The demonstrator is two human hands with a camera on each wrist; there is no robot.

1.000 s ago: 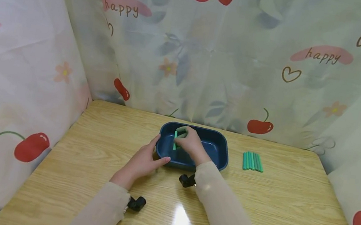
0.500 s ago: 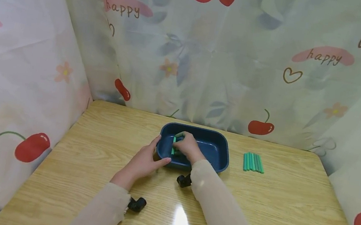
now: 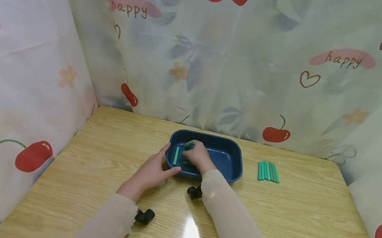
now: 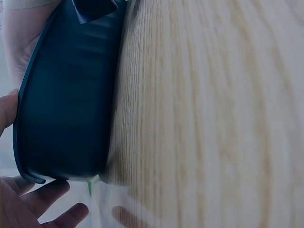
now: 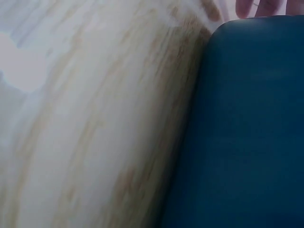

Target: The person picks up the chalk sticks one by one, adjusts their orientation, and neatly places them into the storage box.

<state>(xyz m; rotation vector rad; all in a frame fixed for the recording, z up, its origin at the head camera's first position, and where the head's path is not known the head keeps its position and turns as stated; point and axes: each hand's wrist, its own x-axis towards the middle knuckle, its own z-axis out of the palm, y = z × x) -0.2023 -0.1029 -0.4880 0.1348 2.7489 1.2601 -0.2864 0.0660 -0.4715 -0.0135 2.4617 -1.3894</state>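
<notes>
The dark blue tray stands near the table's back edge. One green stick lies in its left part, roughly parallel to the short side. My left hand rests spread at the tray's front left corner; in the left wrist view its fingers touch the end of the blue tray and the thumb meets the rim. My right hand is inside the tray, right of the stick and apart from it, with bent, parted fingers and nothing visible between them. The right wrist view shows the tray's side, not the right fingers.
Several green sticks lie side by side on the wooden table, right of the tray. A patterned cloth hangs behind the table and at both sides. Black wrist cameras sit at both sleeves.
The green stick that my right fingers pinched has moved left and down onto the tray floor, and they have let it go. My left hand has stayed at the corner.
</notes>
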